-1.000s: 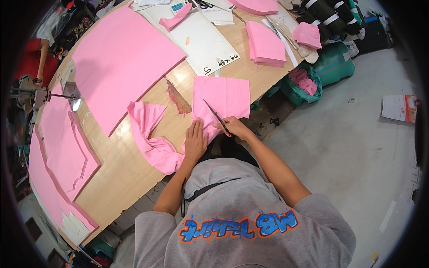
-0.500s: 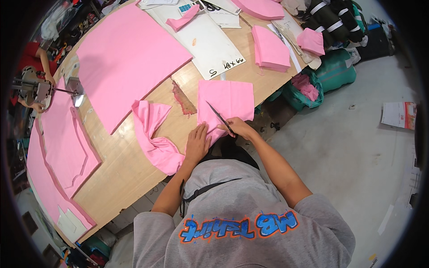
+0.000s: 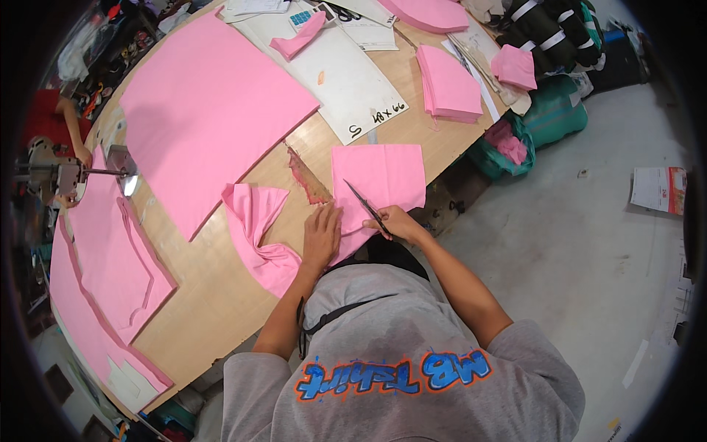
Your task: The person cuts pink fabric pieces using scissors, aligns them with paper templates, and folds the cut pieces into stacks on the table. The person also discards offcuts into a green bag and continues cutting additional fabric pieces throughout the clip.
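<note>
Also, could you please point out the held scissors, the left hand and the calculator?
Held scissors (image 3: 365, 205), head view: on the blades.
Left hand (image 3: 322, 234), head view: back of the hand.
Calculator (image 3: 300, 19), head view: blue keys.

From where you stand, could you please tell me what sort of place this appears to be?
It looks like a garment-cutting workshop: the right hand holds scissors at a pink cloth, and stacked pink fabric pieces lie on the wooden table.
</note>
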{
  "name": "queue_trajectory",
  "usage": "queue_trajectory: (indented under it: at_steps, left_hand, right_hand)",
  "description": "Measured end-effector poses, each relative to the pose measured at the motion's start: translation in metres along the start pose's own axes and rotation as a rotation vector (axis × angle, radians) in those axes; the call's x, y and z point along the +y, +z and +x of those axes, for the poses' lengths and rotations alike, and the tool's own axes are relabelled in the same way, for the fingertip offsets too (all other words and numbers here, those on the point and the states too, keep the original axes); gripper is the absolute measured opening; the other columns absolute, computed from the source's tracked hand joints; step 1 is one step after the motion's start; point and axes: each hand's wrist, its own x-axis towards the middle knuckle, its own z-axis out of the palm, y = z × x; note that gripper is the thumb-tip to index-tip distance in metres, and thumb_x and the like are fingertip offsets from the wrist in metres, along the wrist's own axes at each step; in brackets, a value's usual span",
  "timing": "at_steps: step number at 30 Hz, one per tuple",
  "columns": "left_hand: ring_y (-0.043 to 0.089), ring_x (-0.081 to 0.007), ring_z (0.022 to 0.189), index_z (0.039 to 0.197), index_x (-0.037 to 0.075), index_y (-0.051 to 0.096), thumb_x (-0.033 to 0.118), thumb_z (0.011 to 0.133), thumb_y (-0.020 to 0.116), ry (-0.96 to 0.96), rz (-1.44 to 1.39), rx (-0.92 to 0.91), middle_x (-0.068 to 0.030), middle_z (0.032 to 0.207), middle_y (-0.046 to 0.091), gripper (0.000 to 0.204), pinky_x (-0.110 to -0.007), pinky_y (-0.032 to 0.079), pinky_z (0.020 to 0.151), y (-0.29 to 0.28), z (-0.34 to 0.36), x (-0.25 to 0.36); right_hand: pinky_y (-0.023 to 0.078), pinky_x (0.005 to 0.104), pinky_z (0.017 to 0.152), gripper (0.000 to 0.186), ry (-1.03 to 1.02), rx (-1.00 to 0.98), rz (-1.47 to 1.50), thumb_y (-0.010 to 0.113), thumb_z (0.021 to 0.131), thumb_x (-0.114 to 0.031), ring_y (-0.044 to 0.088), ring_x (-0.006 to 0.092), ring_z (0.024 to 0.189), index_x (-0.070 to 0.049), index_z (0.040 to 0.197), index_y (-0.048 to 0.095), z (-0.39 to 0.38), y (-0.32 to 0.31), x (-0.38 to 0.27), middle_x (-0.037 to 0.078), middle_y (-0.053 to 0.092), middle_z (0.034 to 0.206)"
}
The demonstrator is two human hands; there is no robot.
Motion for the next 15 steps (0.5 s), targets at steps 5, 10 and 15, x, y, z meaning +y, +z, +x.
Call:
queue_trajectory:
  at_steps: [5,10,15]
  left_hand:
    - [0.04,-0.034,0.162,0.168,0.01,0.053,0.031,0.114,0.059,0.083,0.032,-0.167,-0.0113,0.178,0.046,0.058,-0.053,0.028,0.133,-0.009,0.015,-0.029]
    - [0.039,-0.0308,0.164,0.168,0.011,0.053,0.033,0.113,0.06,0.099,0.032,-0.207,-0.0102,0.179,0.045,0.06,-0.053,0.027,0.134,-0.012,0.018,-0.028]
    - [0.042,-0.0304,0.162,0.166,0.01,0.055,0.029,0.111,0.063,0.122,0.013,-0.169,-0.0093,0.178,0.047,0.059,-0.054,0.03,0.133,-0.015,0.02,-0.028]
  right_hand:
    - [0.037,0.0304,0.05,0.05,0.018,0.024,0.121,0.093,0.096,-0.046,0.051,0.0091,0.054,-0.009,0.079,0.065,0.0,0.014,-0.013,-0.002,0.055,0.064]
    - [0.037,0.0298,0.05,0.05,0.03,0.056,0.139,0.092,0.097,-0.044,0.051,0.0089,0.053,-0.01,0.077,0.062,0.009,0.018,-0.013,-0.003,0.054,0.064]
    - [0.039,0.0291,0.048,0.051,0.03,0.078,0.192,0.093,0.097,-0.041,0.052,0.0096,0.051,-0.011,0.075,0.058,0.012,0.025,-0.013,-0.002,0.054,0.063]
